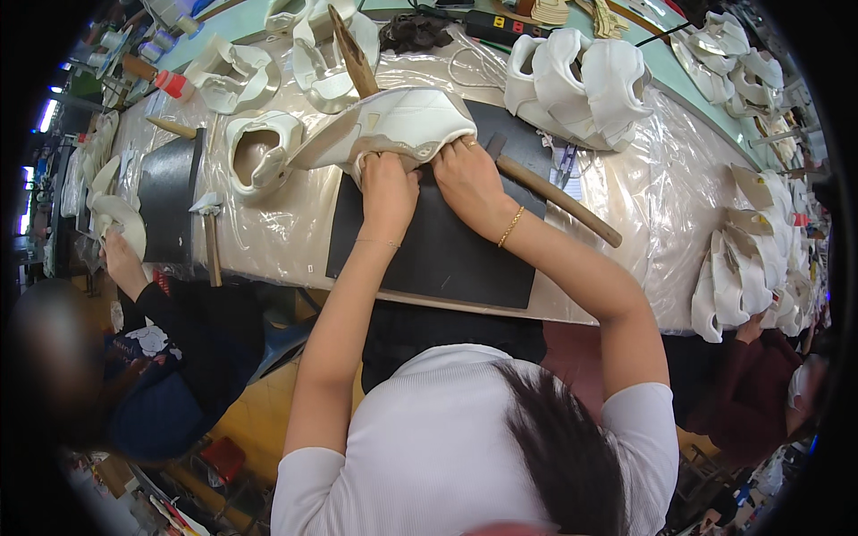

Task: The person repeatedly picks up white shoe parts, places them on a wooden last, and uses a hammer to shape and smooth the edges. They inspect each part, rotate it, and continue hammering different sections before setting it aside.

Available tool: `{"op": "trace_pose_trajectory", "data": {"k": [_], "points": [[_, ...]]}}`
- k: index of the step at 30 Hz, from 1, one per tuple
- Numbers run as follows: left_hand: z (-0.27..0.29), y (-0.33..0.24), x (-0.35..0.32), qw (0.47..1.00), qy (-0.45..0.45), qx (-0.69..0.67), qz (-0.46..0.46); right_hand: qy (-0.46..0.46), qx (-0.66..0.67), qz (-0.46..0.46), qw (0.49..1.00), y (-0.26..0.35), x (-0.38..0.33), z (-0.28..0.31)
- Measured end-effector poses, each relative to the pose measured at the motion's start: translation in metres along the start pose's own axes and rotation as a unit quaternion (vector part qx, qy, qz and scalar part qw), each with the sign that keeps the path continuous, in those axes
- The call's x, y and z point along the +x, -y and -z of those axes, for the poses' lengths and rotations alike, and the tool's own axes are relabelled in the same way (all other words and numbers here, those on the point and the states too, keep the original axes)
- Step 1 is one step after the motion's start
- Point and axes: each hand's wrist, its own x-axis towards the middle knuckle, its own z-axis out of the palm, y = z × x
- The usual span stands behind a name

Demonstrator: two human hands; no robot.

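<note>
A white shoe upper point(404, 114) is held up over the black mat point(465, 255), its edge toward me. My left hand point(388, 189) is closed on its near edge, with the fingertips partly hidden. My right hand point(468, 176) grips the same edge farther right, fingers bent into the opening. Behind the upper a pointed brown wooden horn point(352, 55) stands up; its lower end is hidden. Just right of my right hand lies a hammer point(563, 202) with a wooden handle, partly on the mat.
White shoe uppers point(576, 89) stand in a row at the back right, with more uppers point(746, 255) at the far right. Another upper point(261, 152) sits to the left. A second black mat point(170, 210) and hammer point(211, 237) lie near a co-worker's hand point(122, 263).
</note>
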Motion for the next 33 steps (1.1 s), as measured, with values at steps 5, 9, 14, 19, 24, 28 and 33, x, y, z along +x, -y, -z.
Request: {"op": "trace_pose_trajectory", "data": {"k": [5, 9, 14, 19, 24, 28, 33], "points": [[-0.004, 0.001, 0.002, 0.994, -0.013, -0.106, 0.022, 0.002, -0.035, 0.016, 0.999, -0.002, 0.000, 0.002], [-0.006, 0.000, 0.006, 0.989, -0.049, -0.133, 0.041, -0.009, -0.030, 0.015, 0.999, -0.005, -0.001, 0.001], [-0.002, 0.006, 0.023, 0.991, 0.031, -0.119, 0.058, -0.013, 0.000, 0.018, 1.000, -0.008, -0.003, -0.006], [0.003, 0.007, 0.024, 0.991, 0.038, -0.128, 0.015, -0.036, 0.005, 0.006, 0.999, -0.008, -0.001, -0.010], [0.004, -0.006, 0.020, 0.998, -0.014, -0.039, -0.054, -0.011, -0.036, -0.013, 0.999, 0.003, -0.003, -0.007], [0.012, -0.009, 0.033, 0.993, 0.085, 0.050, -0.066, 0.022, -0.030, -0.028, 0.999, 0.022, -0.006, 0.004], [0.011, -0.003, 0.041, 0.983, 0.147, 0.105, -0.014, 0.085, -0.065, -0.023, 0.994, 0.032, -0.009, 0.018]]}}
